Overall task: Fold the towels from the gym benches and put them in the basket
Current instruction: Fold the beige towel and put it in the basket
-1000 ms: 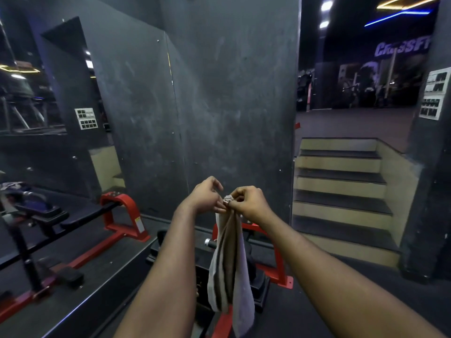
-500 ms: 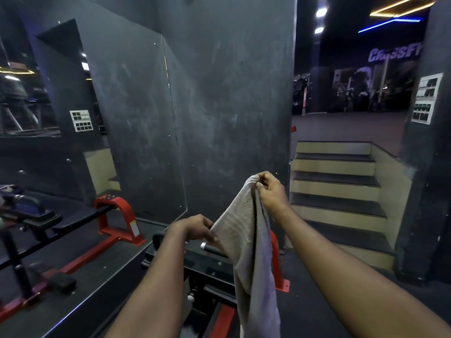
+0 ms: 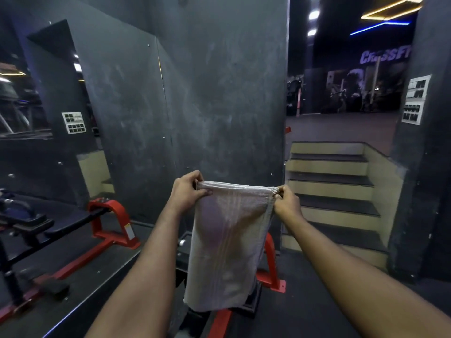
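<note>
A pale, thin towel (image 3: 227, 245) with faint stripes hangs flat in front of me, held up by its top edge. My left hand (image 3: 186, 191) pinches the top left corner, and my right hand (image 3: 286, 203) pinches the top right corner. The top edge is stretched level between them. The towel's lower end hangs down over the red-framed gym bench (image 3: 271, 267) below and hides most of it. No basket is in view.
A dark wall stands straight ahead, with a mirror panel (image 3: 73, 118) on the left reflecting a red and black bench (image 3: 109, 223). Steps (image 3: 329, 186) rise at the right toward a dim gym floor. A dark pillar (image 3: 424, 167) bounds the far right.
The towel hung bunched from both hands held together. My left hand then dropped along the edge and rose again; now both hands are apart and level, with the towel spread flat.
</note>
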{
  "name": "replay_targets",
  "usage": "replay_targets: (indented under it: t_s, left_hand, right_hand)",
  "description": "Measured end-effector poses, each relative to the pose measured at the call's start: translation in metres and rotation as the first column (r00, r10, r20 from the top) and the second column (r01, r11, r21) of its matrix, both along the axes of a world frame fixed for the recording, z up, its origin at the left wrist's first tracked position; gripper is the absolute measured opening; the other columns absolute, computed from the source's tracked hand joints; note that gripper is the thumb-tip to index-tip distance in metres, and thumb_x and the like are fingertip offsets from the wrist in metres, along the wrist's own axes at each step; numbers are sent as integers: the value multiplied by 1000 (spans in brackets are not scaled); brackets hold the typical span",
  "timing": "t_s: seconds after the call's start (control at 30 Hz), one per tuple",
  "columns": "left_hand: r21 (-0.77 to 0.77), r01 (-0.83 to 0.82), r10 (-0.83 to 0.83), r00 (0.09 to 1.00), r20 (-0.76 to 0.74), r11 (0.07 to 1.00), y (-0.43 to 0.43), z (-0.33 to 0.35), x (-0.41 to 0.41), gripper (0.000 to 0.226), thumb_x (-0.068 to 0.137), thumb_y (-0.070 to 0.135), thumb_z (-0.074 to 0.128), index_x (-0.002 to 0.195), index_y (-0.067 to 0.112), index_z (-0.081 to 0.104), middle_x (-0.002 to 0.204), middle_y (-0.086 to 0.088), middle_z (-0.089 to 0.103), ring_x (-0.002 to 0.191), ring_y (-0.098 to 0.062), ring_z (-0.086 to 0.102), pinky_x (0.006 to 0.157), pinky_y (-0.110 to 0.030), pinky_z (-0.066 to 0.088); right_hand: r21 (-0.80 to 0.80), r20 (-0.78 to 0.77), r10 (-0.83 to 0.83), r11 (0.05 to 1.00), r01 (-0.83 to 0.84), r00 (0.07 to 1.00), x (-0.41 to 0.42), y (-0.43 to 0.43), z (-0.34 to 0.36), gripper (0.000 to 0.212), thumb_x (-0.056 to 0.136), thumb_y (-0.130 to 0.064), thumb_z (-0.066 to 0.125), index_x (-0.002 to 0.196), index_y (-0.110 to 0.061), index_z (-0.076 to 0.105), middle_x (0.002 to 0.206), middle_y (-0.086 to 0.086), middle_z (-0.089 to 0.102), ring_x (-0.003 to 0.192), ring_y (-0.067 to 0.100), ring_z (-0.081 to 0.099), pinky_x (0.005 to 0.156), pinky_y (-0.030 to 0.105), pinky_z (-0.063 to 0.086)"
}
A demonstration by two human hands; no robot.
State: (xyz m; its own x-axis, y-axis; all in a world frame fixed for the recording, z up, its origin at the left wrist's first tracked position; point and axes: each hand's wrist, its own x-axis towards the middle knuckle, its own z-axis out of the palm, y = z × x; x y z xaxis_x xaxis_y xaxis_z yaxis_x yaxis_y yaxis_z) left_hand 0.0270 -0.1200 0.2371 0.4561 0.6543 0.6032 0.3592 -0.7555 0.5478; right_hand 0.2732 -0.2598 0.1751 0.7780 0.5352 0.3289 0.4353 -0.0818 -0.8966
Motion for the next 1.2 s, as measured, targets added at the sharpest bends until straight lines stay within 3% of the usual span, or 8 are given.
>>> replay_targets:
  t_s: [0.2,0.33,0.47,0.63,0.8,0.97,1.07,1.2]
  left_hand:
    - [141,19,-27,998,55,990,-11,15,8,32,67,13,83,76,10,52,58,7,45,54,-6,41,55,-18,34]
    - [199,158,-150,987,-55,967,-21,25,24,31,68,12,80,77,15,51,61,3,47,61,-12,39,60,-32,38]
    - [43,233,-235,971,49,972,-30,21,32,45,72,18,82,105,23,51,74,1,59,65,-11,54,64,-26,45]
    - [-222,153,-183,976,-123,963,-24,-49,20,55,71,31,67,123,19,55,113,-1,68,107,-22,63,89,-38,51]
    - [-222,63,-110,972,-205,973,-18,-86,12,9,85,24,65,91,18,62,87,6,70,90,-17,65,77,-32,47]
    - [-110,56,-72,987,-143,992,-17,-56,20,4,81,13,64,83,14,60,78,2,66,79,-18,62,69,-27,39]
    - [-145,37,-59,987,-152,989,-18,-54,19,14,75,16,72,86,18,63,77,6,68,74,-9,60,60,-15,38]
    - [-265,-53,-53,924,-379,963,-21,-83,11,22,71,22,70,93,20,72,84,-2,71,84,-16,64,63,-24,39]
  right_hand:
    - [-31,-21,-9,999,9,1000,0,2,19,12,81,-10,60,90,-19,63,95,4,70,95,28,65,77,33,48]
    - [-205,295,302,947,-249,906,-27,12,52,51,74,-27,72,122,-32,56,117,-16,61,108,6,55,105,39,38]
    - [-319,356,547,833,-452,757,-55,27,82,23,77,-19,73,100,-19,70,88,-4,70,85,11,62,78,31,48]
    - [-121,401,326,945,-303,856,-54,31,95,4,82,-16,66,84,-14,68,76,-1,64,74,12,57,59,20,38]
    - [64,258,31,997,-49,966,-28,25,89,7,83,-11,59,86,-17,62,79,0,64,75,17,56,56,23,33]
    - [-136,305,236,970,-203,923,-12,20,70,14,78,-24,76,90,-18,71,88,-2,73,84,14,67,71,22,47]
    - [69,320,33,996,-58,947,-7,17,79,5,82,-23,71,80,-19,67,80,0,72,79,17,67,70,30,53]
    - [286,274,-224,947,143,935,-6,7,102,3,85,-10,62,85,-11,65,84,4,69,76,16,57,66,24,38]
